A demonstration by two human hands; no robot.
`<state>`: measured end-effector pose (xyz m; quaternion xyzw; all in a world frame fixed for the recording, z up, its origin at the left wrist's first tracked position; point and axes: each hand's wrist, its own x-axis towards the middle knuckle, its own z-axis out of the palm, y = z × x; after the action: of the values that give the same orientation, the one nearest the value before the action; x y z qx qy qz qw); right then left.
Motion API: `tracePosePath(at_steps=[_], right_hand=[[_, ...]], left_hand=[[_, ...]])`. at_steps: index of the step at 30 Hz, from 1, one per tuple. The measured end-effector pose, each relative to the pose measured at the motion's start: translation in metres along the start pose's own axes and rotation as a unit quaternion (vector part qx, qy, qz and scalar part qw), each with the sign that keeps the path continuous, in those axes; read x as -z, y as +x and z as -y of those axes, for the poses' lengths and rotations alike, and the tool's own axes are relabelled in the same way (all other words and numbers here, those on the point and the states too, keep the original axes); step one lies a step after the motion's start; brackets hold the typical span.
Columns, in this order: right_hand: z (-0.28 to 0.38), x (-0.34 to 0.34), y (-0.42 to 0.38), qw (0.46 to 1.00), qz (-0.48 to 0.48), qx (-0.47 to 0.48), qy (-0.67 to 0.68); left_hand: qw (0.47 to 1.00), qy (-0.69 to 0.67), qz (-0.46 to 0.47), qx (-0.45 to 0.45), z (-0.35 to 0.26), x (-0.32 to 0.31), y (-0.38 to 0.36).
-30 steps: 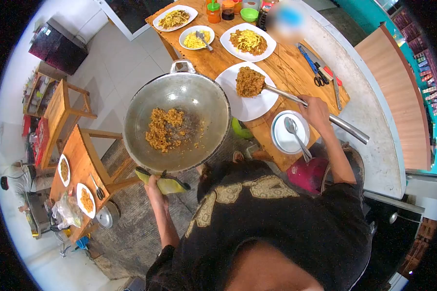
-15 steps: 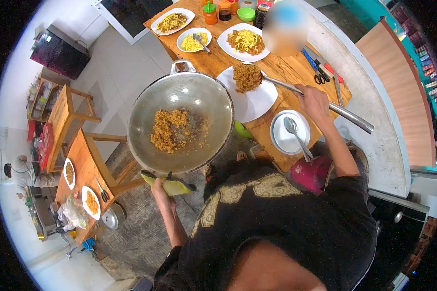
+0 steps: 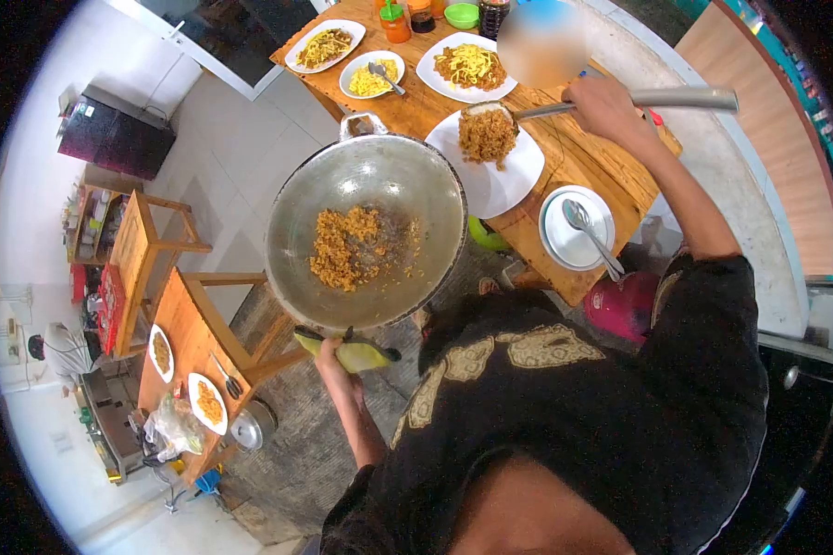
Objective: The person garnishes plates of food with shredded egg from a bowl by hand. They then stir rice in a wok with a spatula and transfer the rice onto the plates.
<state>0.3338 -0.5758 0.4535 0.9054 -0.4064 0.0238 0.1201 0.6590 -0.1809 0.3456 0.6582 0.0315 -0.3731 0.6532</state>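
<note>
The long wooden counter (image 3: pixel 565 157) carries a white plate of fried rice (image 3: pixel 491 162), a white plate with yellow egg strips (image 3: pixel 465 67), a small white bowl (image 3: pixel 373 74), an oval noodle plate (image 3: pixel 324 44), and stacked plates holding a spoon (image 3: pixel 576 227).

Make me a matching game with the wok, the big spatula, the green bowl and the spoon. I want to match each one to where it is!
Things:
1. wok
2. spatula
3. green bowl
4. spoon

Places:
A. lying on the empty white plate near the table's edge
B. at the far end of the wooden table, beside the sauce bottles
C. held up by the left hand with a yellow cloth
D. in the right hand, tipping fried rice onto a white plate

Pairs: 1-C, 2-D, 3-B, 4-A
</note>
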Motion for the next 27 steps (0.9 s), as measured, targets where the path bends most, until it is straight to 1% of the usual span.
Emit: tracePosePath(at_steps=[3,6,9,12,15,18,24,27], right_hand=[[-0.008,0.002,0.029,0.997,0.058,0.044,-0.025],[0.002,0.017,0.049,0.987,0.144,0.039,-0.056],[0.016,0.030,0.058,0.988,0.131,0.059,-0.059],[0.020,0.026,0.067,0.988,0.121,0.079,-0.045],[0.019,0.020,0.071,0.986,0.098,0.114,-0.072],[0.022,0.018,0.071,0.984,0.033,0.144,-0.100],[0.032,0.026,0.063,0.980,0.032,0.118,-0.155],[0.027,0.025,0.058,0.983,0.019,0.118,-0.136]], left_hand=[[1.000,-0.006,0.003,0.002,0.002,0.008,0.008],[1.000,-0.009,0.010,-0.002,-0.003,0.011,0.008],[1.000,0.000,0.018,0.013,-0.008,0.016,0.009],[0.999,-0.007,0.034,0.007,-0.014,0.015,0.007],[1.000,-0.011,0.027,0.004,-0.013,0.017,0.011],[0.999,-0.013,0.045,0.000,-0.017,0.016,0.013],[0.999,0.027,0.044,-0.003,-0.019,0.021,0.016],[0.999,0.016,0.029,0.005,-0.019,0.021,0.013]])
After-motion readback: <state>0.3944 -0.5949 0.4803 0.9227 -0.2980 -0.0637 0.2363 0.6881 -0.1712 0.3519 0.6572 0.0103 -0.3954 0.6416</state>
